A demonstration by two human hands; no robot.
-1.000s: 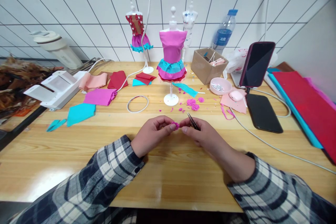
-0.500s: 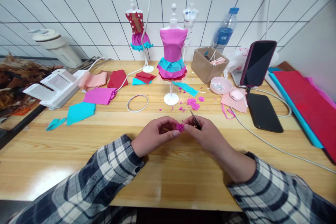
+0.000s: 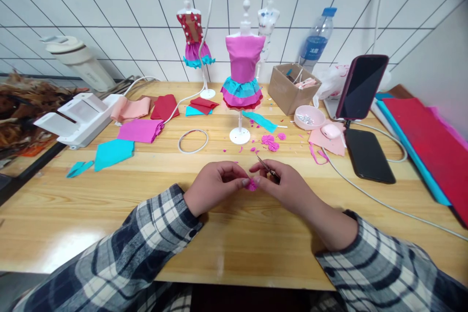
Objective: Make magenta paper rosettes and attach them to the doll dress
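Note:
In front of me my left hand point(image 3: 224, 185) pinches a small pleated pink rosette point(image 3: 251, 185) between thumb and forefinger. My right hand point(image 3: 285, 181) touches the rosette's other side with its thumb, the forefinger raised a little. Tucked in the right palm are small dark pointed scissors point(image 3: 268, 169), tips toward the upper left; their handles are hidden. Just beyond lie finished-looking pink rosettes point(image 3: 270, 142) and scattered pink scraps. Behind them stands a mini dress form point(image 3: 245, 58) in a pink bodice with a blue, pink and red ruffled skirt.
Folded coloured pieces point(image 3: 142, 130) lie at left, by a white stand point(image 3: 87, 119) and a tape-like ring point(image 3: 193, 141). A carton point(image 3: 292, 90), pink bowl point(image 3: 309, 118), propped phone point(image 3: 361, 87) and black power bank point(image 3: 369, 156) stand right. A cable point(image 3: 383, 201) crosses the right side.
The rosette has turned and spread into a rounder shape, slightly lower. My right forefinger has lifted off it, and the scissors' tips have swung to the left.

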